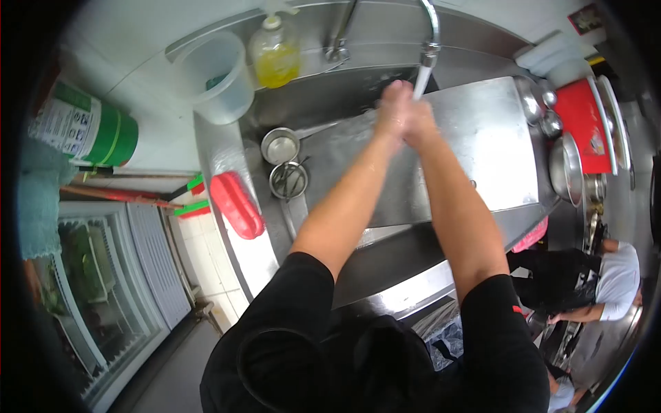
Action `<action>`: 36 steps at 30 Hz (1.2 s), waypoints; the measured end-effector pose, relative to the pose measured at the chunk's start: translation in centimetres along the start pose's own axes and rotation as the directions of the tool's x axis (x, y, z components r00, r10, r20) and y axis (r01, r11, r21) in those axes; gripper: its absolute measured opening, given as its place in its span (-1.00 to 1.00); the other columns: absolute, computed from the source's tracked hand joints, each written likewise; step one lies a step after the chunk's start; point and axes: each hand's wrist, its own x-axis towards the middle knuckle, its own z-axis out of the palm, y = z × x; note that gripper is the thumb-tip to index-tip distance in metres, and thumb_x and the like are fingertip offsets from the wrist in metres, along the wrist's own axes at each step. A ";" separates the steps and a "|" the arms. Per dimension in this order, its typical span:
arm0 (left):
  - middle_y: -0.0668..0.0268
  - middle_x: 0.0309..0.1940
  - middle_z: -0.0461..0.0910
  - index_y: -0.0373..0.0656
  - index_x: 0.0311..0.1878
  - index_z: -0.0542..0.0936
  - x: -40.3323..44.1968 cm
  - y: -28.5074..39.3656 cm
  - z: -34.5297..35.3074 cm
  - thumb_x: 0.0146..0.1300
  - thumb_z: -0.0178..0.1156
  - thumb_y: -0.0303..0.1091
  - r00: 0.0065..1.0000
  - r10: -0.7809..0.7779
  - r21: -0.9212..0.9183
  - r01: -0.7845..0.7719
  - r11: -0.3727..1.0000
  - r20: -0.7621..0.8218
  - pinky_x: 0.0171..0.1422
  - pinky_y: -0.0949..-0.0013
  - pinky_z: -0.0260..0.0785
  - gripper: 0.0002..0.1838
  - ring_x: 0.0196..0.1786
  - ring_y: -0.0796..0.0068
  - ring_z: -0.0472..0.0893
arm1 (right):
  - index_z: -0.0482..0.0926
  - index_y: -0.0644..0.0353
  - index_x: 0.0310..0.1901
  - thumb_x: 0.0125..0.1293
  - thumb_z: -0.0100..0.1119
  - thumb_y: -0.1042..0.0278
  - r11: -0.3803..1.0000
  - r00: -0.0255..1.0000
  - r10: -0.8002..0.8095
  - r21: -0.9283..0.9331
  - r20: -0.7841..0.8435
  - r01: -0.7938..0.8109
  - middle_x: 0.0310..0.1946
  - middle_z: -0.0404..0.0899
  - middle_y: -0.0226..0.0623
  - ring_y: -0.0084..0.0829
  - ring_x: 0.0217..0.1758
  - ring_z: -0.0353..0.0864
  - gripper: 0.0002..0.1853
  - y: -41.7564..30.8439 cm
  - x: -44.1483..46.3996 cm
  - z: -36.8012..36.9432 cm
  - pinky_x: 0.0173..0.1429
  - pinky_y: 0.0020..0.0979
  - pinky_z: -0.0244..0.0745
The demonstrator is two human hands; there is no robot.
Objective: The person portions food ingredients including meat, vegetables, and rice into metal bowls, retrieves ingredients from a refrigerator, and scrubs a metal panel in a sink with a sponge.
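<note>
Both my hands are pressed together beside the water stream of the chrome faucet, above the steel sink. My left hand reaches a little farther up than my right hand, and the two touch. Their fingers are blurred and overlap, so how far they are bent, or whether anything small lies between them, cannot be made out. Beneath my hands and forearms lies a large flat metal sheet across the basin.
Two small metal cups sit at the basin's left side, one with utensils inside. A red brush lies on the left rim. Behind stand a clear plastic bucket and a yellow soap bottle. Metal bowls line the right; a co-worker stands beyond.
</note>
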 end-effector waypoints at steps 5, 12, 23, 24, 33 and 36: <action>0.16 -0.03 0.61 -0.18 0.13 0.55 -3.8 3.9 1.8 0.45 -0.04 0.00 0.999 -0.041 -0.173 0.043 0.984 0.018 0.12 0.16 0.46 -0.53 0.01 0.20 0.61 | 0.63 0.30 -0.07 0.28 0.20 0.23 0.982 1.000 -0.013 0.190 0.009 0.012 -0.36 0.65 -0.16 -0.35 -0.25 0.63 -0.68 -4.1 -0.3 0.4 -0.18 -0.24 0.51; 0.32 -0.45 0.53 -0.07 -0.25 0.54 -1.2 5.7 1.6 0.38 0.08 0.11 0.919 -0.381 -0.182 0.394 0.901 0.102 -0.23 0.27 0.47 -0.60 -0.39 0.35 0.57 | 0.57 0.29 0.00 0.41 -0.04 -0.04 0.936 0.946 -0.324 -0.140 0.006 0.321 -0.06 0.62 0.11 -0.03 0.09 0.59 -0.51 -2.4 -2.9 0.5 0.13 -0.19 0.43; 0.28 -0.54 0.38 -0.10 -0.22 0.39 12.5 4.5 -11.3 0.49 -0.11 -0.17 0.995 0.043 -0.437 -0.081 0.896 -0.095 -0.49 0.33 0.28 -0.77 -0.57 0.39 0.37 | 0.53 0.14 -0.20 0.17 0.16 0.35 0.827 0.969 -0.214 -0.505 0.125 0.248 -0.36 0.52 0.01 -0.02 -0.17 0.59 -0.83 11.1 -16.5 -6.9 0.09 -0.11 0.51; 0.19 -0.40 0.46 -0.16 -0.05 0.39 10.8 5.2 -9.2 0.47 -0.08 -0.17 0.980 0.104 -0.140 -0.128 0.982 -0.168 -0.37 0.27 0.36 -0.76 -0.43 0.32 0.46 | 0.53 0.15 -0.22 0.17 0.15 0.35 0.834 0.975 -0.187 -0.506 0.118 0.221 -0.34 0.55 0.00 -0.01 -0.14 0.60 -0.84 10.7 -17.4 -7.9 0.07 -0.09 0.52; -0.29 0.38 0.23 -0.55 0.38 0.20 3.2 6.0 -1.5 0.42 0.05 0.05 0.888 -0.091 0.887 -0.458 -0.066 0.452 0.50 0.13 0.12 -0.20 0.45 -0.07 0.26 | 0.56 0.04 0.16 0.43 -0.13 -0.24 0.789 0.980 -0.131 -0.614 -0.146 0.014 0.17 0.49 -0.09 0.05 0.15 0.52 -0.43 7.2 -32.5 -20.2 0.20 -0.03 0.46; -0.09 0.28 0.44 -0.37 0.29 0.42 -12.6 -1.0 7.2 0.41 0.11 -0.05 0.597 -0.249 0.622 -0.783 0.027 0.763 0.43 0.20 0.22 -0.41 0.34 0.08 0.44 | 0.56 0.08 0.16 0.35 0.07 -0.17 0.819 0.975 -0.031 -0.564 -0.219 -0.101 0.15 0.50 -0.10 -0.02 0.16 0.54 -0.45 7.4 -42.4 -26.8 0.20 -0.07 0.47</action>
